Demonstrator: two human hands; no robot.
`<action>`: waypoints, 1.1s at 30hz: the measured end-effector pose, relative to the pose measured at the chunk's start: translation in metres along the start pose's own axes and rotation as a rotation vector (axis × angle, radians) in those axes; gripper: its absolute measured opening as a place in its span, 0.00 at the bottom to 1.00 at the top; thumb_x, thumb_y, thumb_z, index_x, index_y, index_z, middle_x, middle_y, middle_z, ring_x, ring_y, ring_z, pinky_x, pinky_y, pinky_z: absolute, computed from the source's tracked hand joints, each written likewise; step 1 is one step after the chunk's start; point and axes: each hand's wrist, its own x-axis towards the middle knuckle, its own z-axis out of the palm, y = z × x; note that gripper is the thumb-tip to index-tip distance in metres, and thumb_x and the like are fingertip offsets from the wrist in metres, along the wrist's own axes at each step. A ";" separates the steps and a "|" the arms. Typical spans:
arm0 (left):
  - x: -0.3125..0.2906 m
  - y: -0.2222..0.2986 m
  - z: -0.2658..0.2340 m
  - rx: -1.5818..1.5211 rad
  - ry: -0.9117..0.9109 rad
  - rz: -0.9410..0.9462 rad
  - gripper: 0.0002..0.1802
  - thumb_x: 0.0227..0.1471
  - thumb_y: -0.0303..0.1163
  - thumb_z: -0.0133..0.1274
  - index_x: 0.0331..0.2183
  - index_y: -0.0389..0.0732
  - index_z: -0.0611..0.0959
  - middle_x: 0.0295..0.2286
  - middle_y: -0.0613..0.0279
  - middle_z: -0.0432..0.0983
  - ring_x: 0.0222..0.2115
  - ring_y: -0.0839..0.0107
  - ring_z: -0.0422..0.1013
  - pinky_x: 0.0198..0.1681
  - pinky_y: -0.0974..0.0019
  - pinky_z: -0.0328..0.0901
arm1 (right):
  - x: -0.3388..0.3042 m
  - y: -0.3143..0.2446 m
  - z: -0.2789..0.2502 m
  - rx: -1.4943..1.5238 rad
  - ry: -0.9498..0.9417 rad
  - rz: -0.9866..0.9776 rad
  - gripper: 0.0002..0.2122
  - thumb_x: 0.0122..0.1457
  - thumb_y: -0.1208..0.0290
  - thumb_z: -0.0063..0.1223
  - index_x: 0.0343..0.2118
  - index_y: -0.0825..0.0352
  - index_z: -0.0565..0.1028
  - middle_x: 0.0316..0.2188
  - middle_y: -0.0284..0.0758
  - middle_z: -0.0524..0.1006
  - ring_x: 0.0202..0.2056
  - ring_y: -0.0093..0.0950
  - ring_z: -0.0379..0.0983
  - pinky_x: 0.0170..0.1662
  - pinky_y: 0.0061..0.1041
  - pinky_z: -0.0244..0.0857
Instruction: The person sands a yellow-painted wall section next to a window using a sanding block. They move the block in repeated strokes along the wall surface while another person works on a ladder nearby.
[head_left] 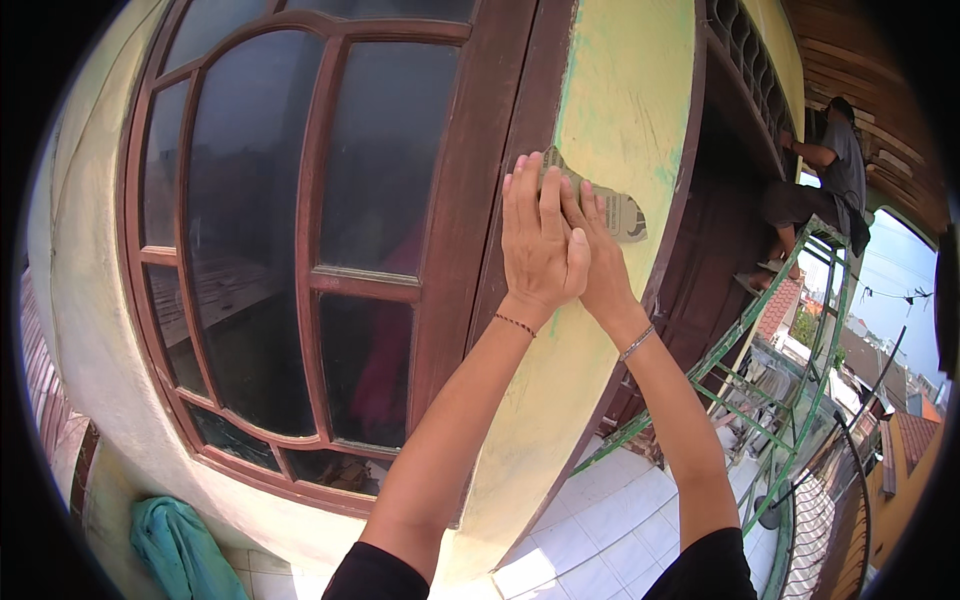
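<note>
Against the yellow wall (620, 90), a worn grey-brown sheet of sandpaper (627, 217) lies with its printed back toward me. My left hand (540, 240) presses it flat, fingers straight and close together, at the wall's edge beside the brown window frame. My right hand (603, 272) presses on the same sheet just to the right, its fingers partly under the left hand. Most of the sheet's left part is covered by my fingers. Worn greenish patches show in the yellow paint around it.
A brown-framed glass window (390, 160) fills the left. At the right, a person (845, 160) sits high on a green metal ladder (800, 340), reaching to the doorway's top. White tiles (610, 510) cover the floor. Green cloth (180, 550) lies at lower left. Roofs show beyond the railing.
</note>
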 end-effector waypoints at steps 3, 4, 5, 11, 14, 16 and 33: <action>0.002 0.007 0.004 -0.038 -0.002 0.014 0.35 0.58 0.39 0.41 0.63 0.29 0.63 0.64 0.35 0.56 0.67 0.39 0.52 0.70 0.39 0.45 | 0.044 0.019 -0.006 -0.073 0.028 -0.036 0.27 0.65 0.75 0.47 0.69 0.59 0.63 0.71 0.39 0.59 0.69 0.50 0.56 0.69 0.50 0.56; 0.002 0.007 0.007 0.008 -0.011 0.027 0.35 0.59 0.39 0.40 0.63 0.30 0.63 0.64 0.36 0.56 0.67 0.40 0.53 0.70 0.40 0.45 | 0.079 0.033 -0.015 -0.144 0.046 0.028 0.27 0.65 0.74 0.47 0.69 0.58 0.63 0.71 0.38 0.59 0.69 0.50 0.56 0.70 0.50 0.55; 0.002 0.009 0.008 -0.002 -0.020 0.038 0.35 0.59 0.40 0.40 0.63 0.30 0.63 0.64 0.36 0.56 0.67 0.40 0.53 0.70 0.40 0.45 | 0.092 0.040 -0.019 -0.215 0.062 0.097 0.27 0.66 0.73 0.48 0.69 0.57 0.63 0.71 0.38 0.59 0.69 0.49 0.55 0.70 0.50 0.55; 0.000 -0.002 0.000 0.014 0.007 0.035 0.35 0.62 0.42 0.37 0.63 0.28 0.63 0.64 0.35 0.57 0.66 0.38 0.53 0.69 0.40 0.46 | 0.004 -0.009 0.006 0.023 0.044 -0.055 0.28 0.63 0.78 0.46 0.68 0.59 0.64 0.70 0.41 0.61 0.68 0.49 0.59 0.69 0.49 0.56; 0.006 0.005 0.004 0.003 -0.004 0.080 0.35 0.62 0.43 0.36 0.63 0.28 0.62 0.64 0.35 0.57 0.66 0.38 0.54 0.69 0.40 0.46 | 0.034 0.021 -0.007 -0.094 0.042 -0.180 0.28 0.62 0.78 0.47 0.67 0.61 0.64 0.70 0.42 0.61 0.67 0.50 0.59 0.68 0.50 0.57; 0.001 0.012 0.011 0.007 -0.029 0.091 0.36 0.62 0.43 0.37 0.63 0.29 0.62 0.64 0.35 0.57 0.66 0.38 0.53 0.69 0.39 0.46 | 0.083 0.044 -0.016 -0.141 0.108 -0.058 0.27 0.62 0.76 0.48 0.67 0.62 0.65 0.70 0.41 0.59 0.68 0.49 0.59 0.68 0.50 0.57; -0.009 0.013 0.000 0.120 -0.172 0.212 0.36 0.60 0.46 0.38 0.61 0.28 0.67 0.63 0.36 0.61 0.66 0.40 0.56 0.69 0.41 0.49 | 0.050 0.091 -0.018 -0.168 0.222 0.130 0.29 0.59 0.83 0.49 0.66 0.63 0.67 0.66 0.43 0.66 0.65 0.49 0.62 0.68 0.48 0.57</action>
